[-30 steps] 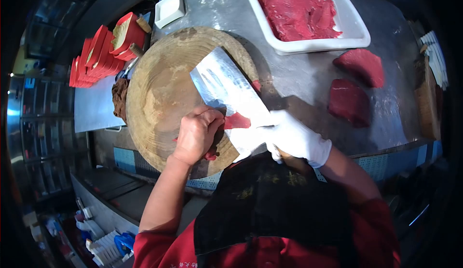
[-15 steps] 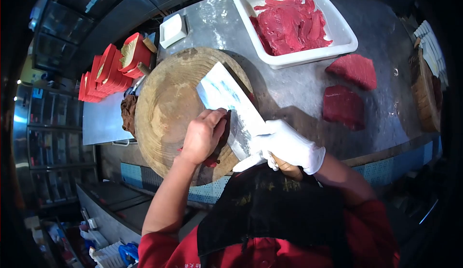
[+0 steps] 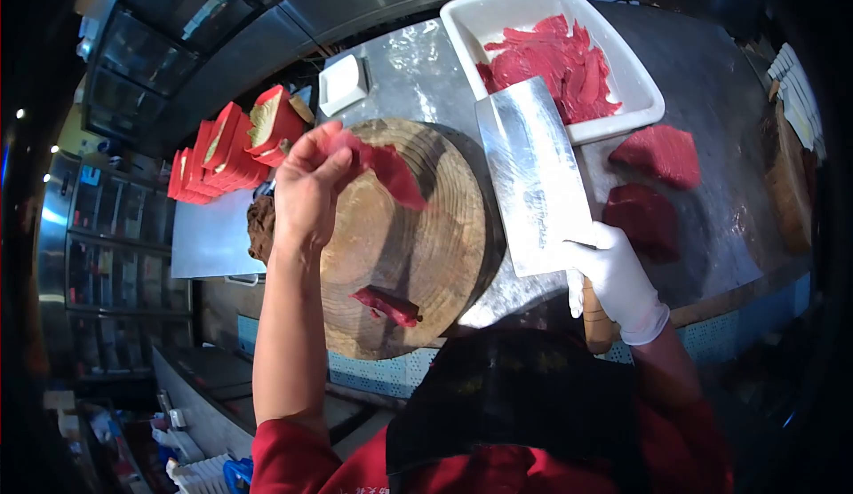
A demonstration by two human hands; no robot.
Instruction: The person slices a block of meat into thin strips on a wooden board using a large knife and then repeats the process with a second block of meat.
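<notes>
My bare left hand (image 3: 306,179) pinches a thin slice of red meat (image 3: 391,174), which hangs from the fingers above the round wooden chopping block (image 3: 355,245). In my white-gloved right hand (image 3: 613,281) is a broad cleaver (image 3: 533,174), gripped by its wooden handle. Its blade is off to the right of the block, its far end overlapping the near edge of the white tub in view. A small dark-red meat piece (image 3: 388,306) lies near the block's front edge.
Behind stands a white plastic tub (image 3: 622,125) holding many meat slices. Two larger meat chunks (image 3: 657,156) rest on the steel table at right. Red containers (image 3: 222,152) are stacked at left, near a small white dish (image 3: 342,85) and a brown cloth (image 3: 260,227).
My left hand has risen off the block, lifting a meat slice up and to the left. The cleaver has moved right, away from the block, with my right hand.
</notes>
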